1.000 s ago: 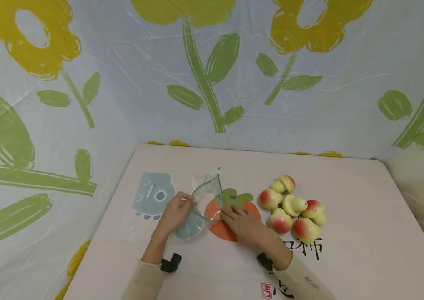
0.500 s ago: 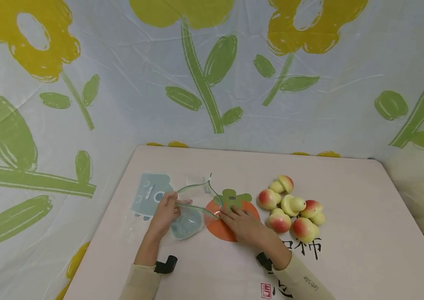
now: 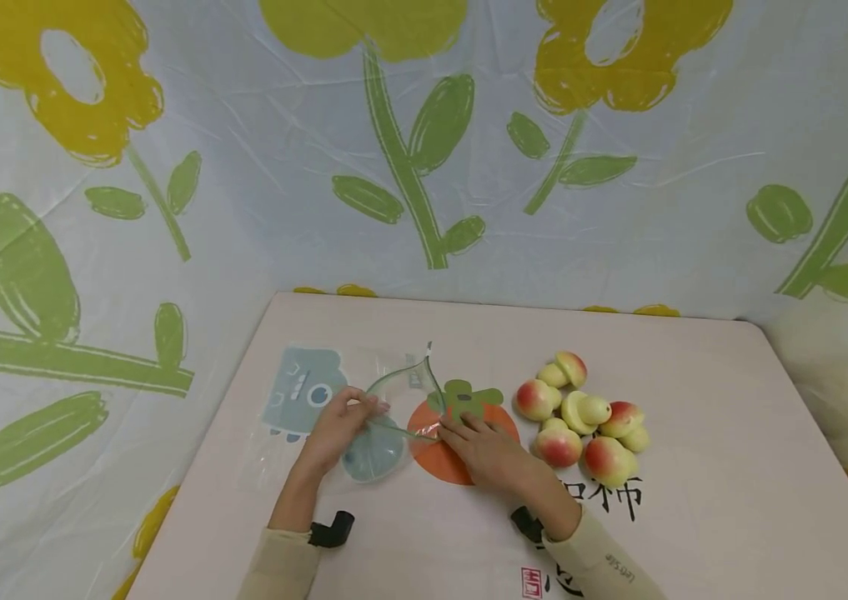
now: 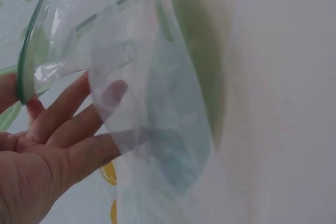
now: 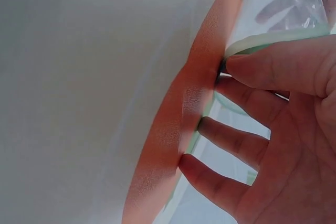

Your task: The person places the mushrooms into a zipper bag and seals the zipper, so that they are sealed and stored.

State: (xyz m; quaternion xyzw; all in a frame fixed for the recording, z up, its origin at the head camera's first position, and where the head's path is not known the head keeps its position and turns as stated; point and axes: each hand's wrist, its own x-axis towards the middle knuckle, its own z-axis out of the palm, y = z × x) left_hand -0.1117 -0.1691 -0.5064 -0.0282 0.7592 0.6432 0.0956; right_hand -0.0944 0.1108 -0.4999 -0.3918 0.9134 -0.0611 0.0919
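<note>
A clear zip bag with a green zip rim lies at the middle of the table, its mouth spread apart. My left hand pinches the rim at the left side of the mouth. In the left wrist view, thumb and forefinger meet on the green zip strip, while the other fingers spread behind the clear plastic. My right hand holds the opposite corner low against the table. The right wrist view shows its thumb and forefinger pinching the rim, the other fingertips touching the printed orange surface.
Several red-and-cream mushroom-shaped pieces lie clustered to the right of my right hand. The pale pink table carries a printed persimmon, blue figures and black characters. A white cloth with printed flowers hangs behind and at the left.
My left hand pulled the rim leftward, widening the bag's mouth, then came back slightly right, so the mouth narrowed again. The right hand stayed in place.
</note>
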